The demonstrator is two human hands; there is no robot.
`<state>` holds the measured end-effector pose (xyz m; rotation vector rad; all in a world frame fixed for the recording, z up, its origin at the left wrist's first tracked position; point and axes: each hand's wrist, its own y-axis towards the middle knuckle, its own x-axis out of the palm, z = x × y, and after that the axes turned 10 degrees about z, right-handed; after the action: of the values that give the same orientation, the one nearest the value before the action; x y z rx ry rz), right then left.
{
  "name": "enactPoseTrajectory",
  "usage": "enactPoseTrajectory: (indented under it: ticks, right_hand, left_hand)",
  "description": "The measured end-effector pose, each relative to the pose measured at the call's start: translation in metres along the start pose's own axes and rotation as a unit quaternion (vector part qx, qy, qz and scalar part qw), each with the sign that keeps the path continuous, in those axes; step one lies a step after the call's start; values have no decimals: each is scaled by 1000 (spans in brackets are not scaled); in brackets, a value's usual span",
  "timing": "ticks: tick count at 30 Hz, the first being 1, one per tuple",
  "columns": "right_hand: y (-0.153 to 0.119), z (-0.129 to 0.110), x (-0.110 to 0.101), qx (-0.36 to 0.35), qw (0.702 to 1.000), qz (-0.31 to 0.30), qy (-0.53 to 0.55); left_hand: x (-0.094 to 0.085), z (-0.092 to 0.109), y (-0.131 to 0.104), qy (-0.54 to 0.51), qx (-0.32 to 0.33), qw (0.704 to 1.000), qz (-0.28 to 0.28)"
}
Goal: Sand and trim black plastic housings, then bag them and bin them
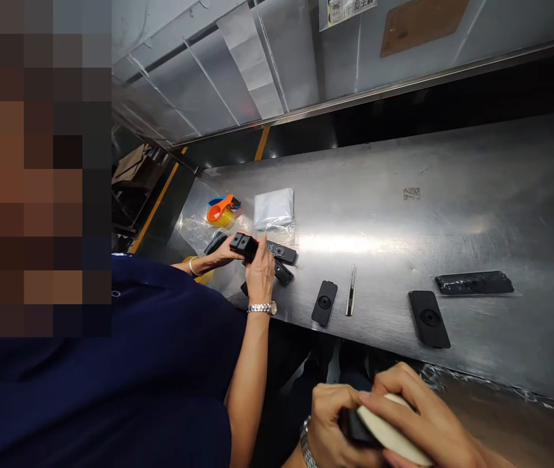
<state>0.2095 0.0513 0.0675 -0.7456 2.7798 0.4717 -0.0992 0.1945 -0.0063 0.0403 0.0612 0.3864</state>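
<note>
At the bottom of the head view, my left hand [331,422] is closed around a black part [358,429], and a watch sits on that wrist. My right hand [420,406] grips a cream-coloured, flat, rounded pad [393,426] and presses it against the black part. My fingers hide much of both. Beyond my hands on the metal table lie a black rectangular plate with a round centre [429,317] and a similar smaller plate [324,303]. A utility knife [351,290] is beside the smaller one.
To my left, a co-worker in a dark blue shirt [160,351] holds a black block [244,246]. A plastic-wrapped black piece [474,283], an orange tape dispenser [222,208] and a white plastic packet [273,208] lie on the metal table [515,195]. A shelf overhangs its back.
</note>
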Motion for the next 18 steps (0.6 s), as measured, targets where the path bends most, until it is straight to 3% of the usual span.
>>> enactPoseTrajectory:
  ticks: [4, 6, 9, 12, 15, 18]
  right_hand:
    - [4, -1, -4, -12, 999, -47, 12]
    - [4, -1, -6, 9, 998, -59, 15]
    - [-3, 8, -10, 51, 996, -73, 21]
    - [-11, 26, -14, 136, 990, 15, 33]
    - [-9, 42, -13, 258, 954, 143, 56]
    - [-3, 59, -4, 366, 902, 185, 132]
  left_hand:
    - [11, -17, -14, -89, -78, 993, -1]
    - [19, -13, -23, -87, -70, 993, 20]
    - [32, 8, -57, -36, -73, 997, -4]
    - [43, 35, -127, 9, -90, 995, -47]
    - [52, 51, -196, 34, -100, 992, -69]
    - [56, 50, -222, 43, -90, 994, -54]
